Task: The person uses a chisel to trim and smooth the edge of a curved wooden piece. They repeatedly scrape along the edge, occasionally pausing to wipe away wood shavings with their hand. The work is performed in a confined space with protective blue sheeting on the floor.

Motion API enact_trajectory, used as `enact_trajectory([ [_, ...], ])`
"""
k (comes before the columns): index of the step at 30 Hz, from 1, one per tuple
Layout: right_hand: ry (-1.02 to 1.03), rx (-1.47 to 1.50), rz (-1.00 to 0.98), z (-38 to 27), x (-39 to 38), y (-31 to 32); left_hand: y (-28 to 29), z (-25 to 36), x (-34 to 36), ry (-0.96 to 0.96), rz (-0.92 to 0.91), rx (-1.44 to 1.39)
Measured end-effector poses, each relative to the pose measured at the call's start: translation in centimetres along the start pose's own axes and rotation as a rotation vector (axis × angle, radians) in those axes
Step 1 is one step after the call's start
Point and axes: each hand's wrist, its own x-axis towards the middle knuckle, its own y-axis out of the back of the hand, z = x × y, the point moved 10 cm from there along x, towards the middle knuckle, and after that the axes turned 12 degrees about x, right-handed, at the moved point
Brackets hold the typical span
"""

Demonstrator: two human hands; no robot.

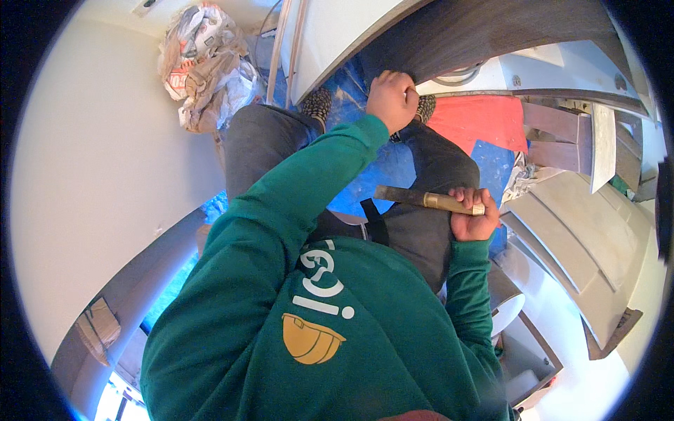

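A chisel [421, 200] with a dark flat blade and a wooden handle lies across my right hand [475, 216]. The fingers wrap round its handle, and the blade points left over my lap. My left hand [392, 102] is stretched forward between my knees, its fingers curled in. It is at the lower edge of a dark wood-grain panel [484, 31]; whether it touches the panel or pinches something small, I cannot make out.
Blue sheeting [386, 172] covers the floor around my shoes, with a red sheet [481, 123] to the right. Crumpled plastic bags [207, 70] are heaped at the far left by a white wall [91, 154]. Pale boards [576, 231] and wooden drawer-like pieces [558, 137] stand at the right.
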Motion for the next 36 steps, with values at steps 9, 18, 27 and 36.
enact_trajectory([
  [9, 0.006, 0.048, -0.024, -0.1, -0.3, 0.9, 0.0, -2.5, -1.3, 0.104, 0.057, 0.002],
  [18, 0.022, 0.07, -0.03, -0.7, -0.7, 1.5, -1.2, -1.6, -0.4, 0.132, 0.034, 0.158],
  [27, 0.03, 0.097, -0.033, -0.8, -0.6, 1.4, -1.6, -0.6, -0.2, 0.054, -0.028, 0.003],
  [36, 0.033, 0.114, -0.03, -0.8, -0.5, 1.5, -1.0, -0.8, -1.8, 0.089, -0.175, 0.154],
])
